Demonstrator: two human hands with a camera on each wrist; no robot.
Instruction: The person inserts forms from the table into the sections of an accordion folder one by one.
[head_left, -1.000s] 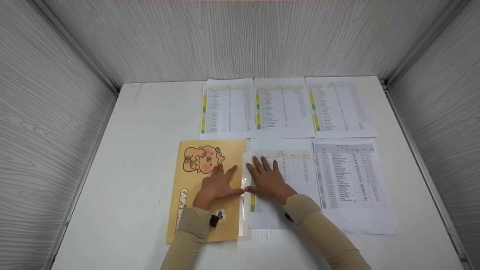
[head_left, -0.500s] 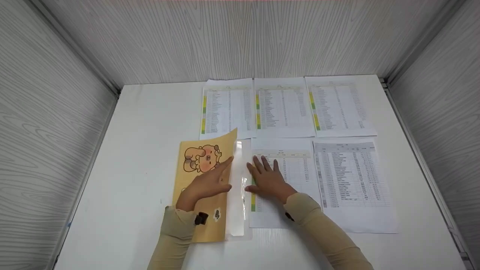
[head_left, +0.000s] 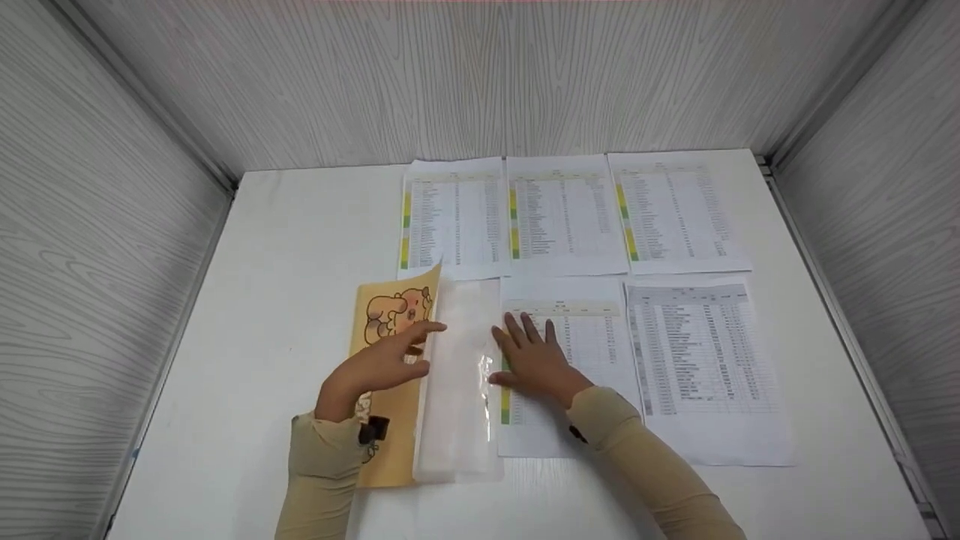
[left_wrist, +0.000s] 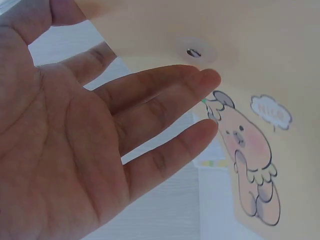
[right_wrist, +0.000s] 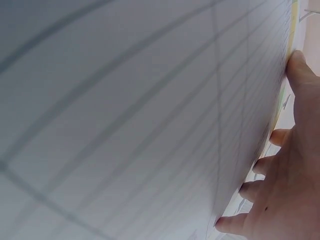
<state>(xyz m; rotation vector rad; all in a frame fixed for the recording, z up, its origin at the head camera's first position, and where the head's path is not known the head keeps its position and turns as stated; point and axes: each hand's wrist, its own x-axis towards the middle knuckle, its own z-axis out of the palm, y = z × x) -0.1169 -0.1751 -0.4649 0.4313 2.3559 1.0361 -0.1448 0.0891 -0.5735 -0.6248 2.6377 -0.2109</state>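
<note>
A tan display folder (head_left: 394, 412) with a cartoon capybara on its cover lies left of centre on the table. Its cover stands partly raised, leaving a clear plastic sleeve (head_left: 457, 405) in sight. My left hand (head_left: 379, 365) is at the raised cover's free edge, thumb and fingers apart. In the left wrist view the fingers (left_wrist: 160, 107) extend loosely across the cover (left_wrist: 280, 60), beside its metal snap. My right hand (head_left: 536, 365) rests spread on a printed sheet (head_left: 592, 405), fingertips near the sheet's left edge beside the sleeve. The right wrist view shows this printed sheet (right_wrist: 150, 125) close up.
Another printed table sheet (head_left: 697, 360) lies to the right. Along the back are three more printed sheets, at left (head_left: 454, 217), middle (head_left: 566, 217) and right (head_left: 679, 217), with yellow and green strips. Grey wood-grain panels (head_left: 480, 82) enclose the white table (head_left: 300, 240).
My left hand has moved left as the folder's cover lifted and swung left, uncovering the clear sleeve. The right hand has stayed in place on the sheet.
</note>
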